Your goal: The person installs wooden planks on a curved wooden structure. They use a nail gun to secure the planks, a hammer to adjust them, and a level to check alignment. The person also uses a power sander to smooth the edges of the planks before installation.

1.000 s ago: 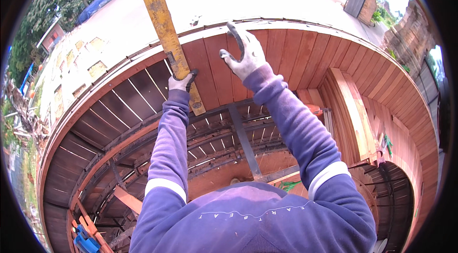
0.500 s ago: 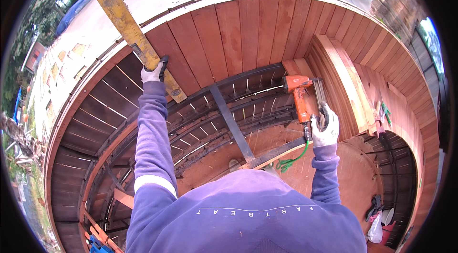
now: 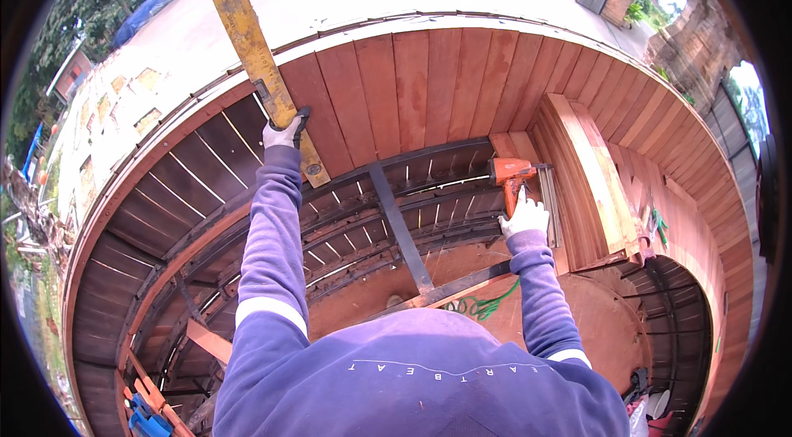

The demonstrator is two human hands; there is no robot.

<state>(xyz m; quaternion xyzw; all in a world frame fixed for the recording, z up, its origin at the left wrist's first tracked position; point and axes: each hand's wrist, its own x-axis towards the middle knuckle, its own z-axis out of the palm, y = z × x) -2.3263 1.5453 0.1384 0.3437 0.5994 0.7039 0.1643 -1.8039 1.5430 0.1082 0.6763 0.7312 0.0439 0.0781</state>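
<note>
My left hand (image 3: 285,133), in a pale glove with dark fingertips, is closed around a long yellow spirit level (image 3: 243,33). The level lies slanted along the edge of the reddish boards, and its far end sticks out past the rim. At the right, an orange nail gun (image 3: 511,170) rests by a stack of wooden planks (image 3: 577,181). My gloved right hand (image 3: 526,217) is on the gun's handle with its fingers curled; the hand hides part of the grip. A green coiled hose (image 3: 478,305) hangs below that hand.
Reddish wooden boards (image 3: 445,91) line the curved wall, with dark slats (image 3: 190,165) showing gaps at left. A dark metal bar (image 3: 400,227) crosses the frame ahead of me. Blue and orange items (image 3: 148,416) sit low at left, and bags (image 3: 639,412) low at right.
My right hand has moved from beside the nail gun onto its handle. My left hand still holds the level. The whole view has shifted slightly.
</note>
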